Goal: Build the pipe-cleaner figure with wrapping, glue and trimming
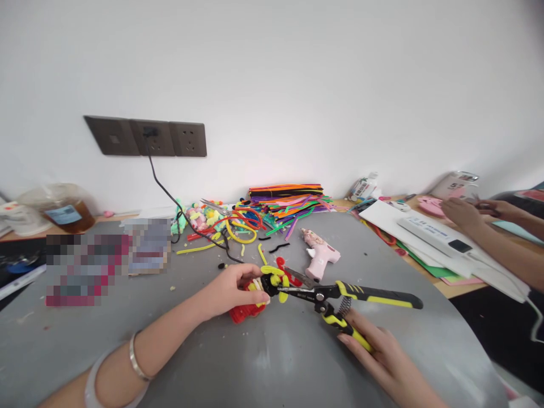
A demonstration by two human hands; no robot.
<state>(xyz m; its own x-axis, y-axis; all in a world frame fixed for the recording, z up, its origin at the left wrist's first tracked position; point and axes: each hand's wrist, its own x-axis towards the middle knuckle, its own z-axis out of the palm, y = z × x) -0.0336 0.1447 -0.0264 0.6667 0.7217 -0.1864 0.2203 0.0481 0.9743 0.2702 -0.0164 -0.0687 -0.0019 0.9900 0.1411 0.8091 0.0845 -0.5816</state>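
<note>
My left hand [227,292] is closed around a red, yellow and black pipe-cleaner figure [243,313], held low over the grey table. In my right hand [380,351] is the lower handle of black-and-yellow snips [374,296]; their upper handle stands apart from it. The blades are spread and point left, and the lower one reaches the yellow loops at the figure's right end. Whether it touches them, I cannot tell. A red curled piece [289,275] shows beside the upper blade. Just behind lies a pink glue gun [322,256].
Pipe cleaners [293,204] and pompoms [206,218] are heaped by the wall. A black cord [164,187] runs from the socket [155,137] to the table. At right are papers [382,226], a white box [433,235] and another person's hands [463,215]. A jar [70,215] stands left.
</note>
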